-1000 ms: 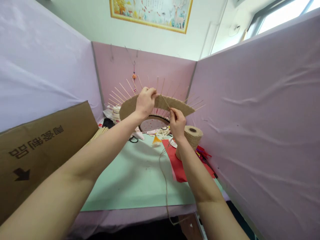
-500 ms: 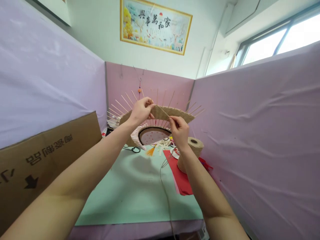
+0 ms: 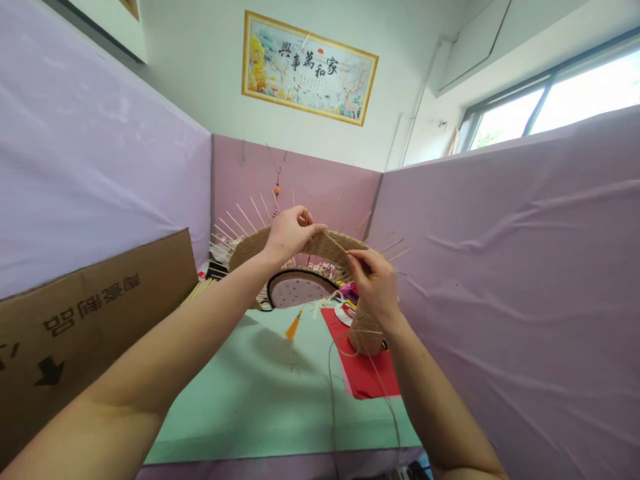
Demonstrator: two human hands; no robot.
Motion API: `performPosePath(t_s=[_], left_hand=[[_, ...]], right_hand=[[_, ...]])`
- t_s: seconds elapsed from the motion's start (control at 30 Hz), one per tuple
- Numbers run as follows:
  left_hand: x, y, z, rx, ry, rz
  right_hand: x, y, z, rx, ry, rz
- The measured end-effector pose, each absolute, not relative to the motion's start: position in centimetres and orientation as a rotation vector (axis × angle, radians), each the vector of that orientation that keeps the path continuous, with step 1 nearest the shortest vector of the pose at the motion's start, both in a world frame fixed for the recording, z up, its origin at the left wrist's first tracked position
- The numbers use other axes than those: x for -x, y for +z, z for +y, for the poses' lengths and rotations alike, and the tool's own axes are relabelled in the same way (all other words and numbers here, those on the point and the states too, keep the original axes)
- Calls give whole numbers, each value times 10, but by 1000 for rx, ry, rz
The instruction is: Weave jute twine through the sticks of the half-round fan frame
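A curved woven band (image 3: 250, 249) of brown twine, with thin sticks fanning out from its rim, is held up above the table. My left hand (image 3: 294, 233) pinches the band's upper edge near its middle, fingers closed round a stick and the twine. To the right, my right hand (image 3: 373, 275) grips the twine (image 3: 336, 241), which runs taut between both hands. Below the band hangs a black-edged half-round panel (image 3: 300, 291) with red dots. An orange tassel (image 3: 294, 327) dangles beneath it.
A cone of twine (image 3: 366, 333) stands on red sheets (image 3: 367, 377) on the pale green table (image 3: 240, 413), loose twine trailing over the front edge. At the left is a cardboard box (image 3: 100, 320). Lilac partitions (image 3: 500, 280) flank the table. An orange bead ornament (image 3: 277, 190) hangs behind.
Both hands have shifted slightly right and lower in view, and the band is tilted differently, showing more of the dotted panel. The twine cone now appears more upright, with more loose twine below my right hand.
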State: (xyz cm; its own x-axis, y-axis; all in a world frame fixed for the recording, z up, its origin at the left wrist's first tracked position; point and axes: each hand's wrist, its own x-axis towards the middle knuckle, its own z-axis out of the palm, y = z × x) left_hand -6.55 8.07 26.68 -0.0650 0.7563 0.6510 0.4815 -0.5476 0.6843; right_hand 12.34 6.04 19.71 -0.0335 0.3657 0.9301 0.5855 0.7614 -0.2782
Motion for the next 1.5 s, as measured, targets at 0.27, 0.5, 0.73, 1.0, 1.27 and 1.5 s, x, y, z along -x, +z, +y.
performPosePath(t_s=[0.27,0.5,0.73,1.0,1.27,1.5], left_hand=[[56,255,78,-2275,1604,1540],[48,245,74,-2507,1524,1587],[53,245,76,-2422,1522,1497],[59,256,69,-2174,1514,1297],[52,249,70,-2281,1475,1304],[46,254,63,-2343,1275,1253]], right_hand=[[-146,233,38,821,-641,-1726],[-161,253,56,897,-672,-1793],[-159,222,35,957,-718,-1679],[-138,148,36,853,-344,-1538],[-113,105,23,850,294,-842],[-125,86,3,826,672,-737]])
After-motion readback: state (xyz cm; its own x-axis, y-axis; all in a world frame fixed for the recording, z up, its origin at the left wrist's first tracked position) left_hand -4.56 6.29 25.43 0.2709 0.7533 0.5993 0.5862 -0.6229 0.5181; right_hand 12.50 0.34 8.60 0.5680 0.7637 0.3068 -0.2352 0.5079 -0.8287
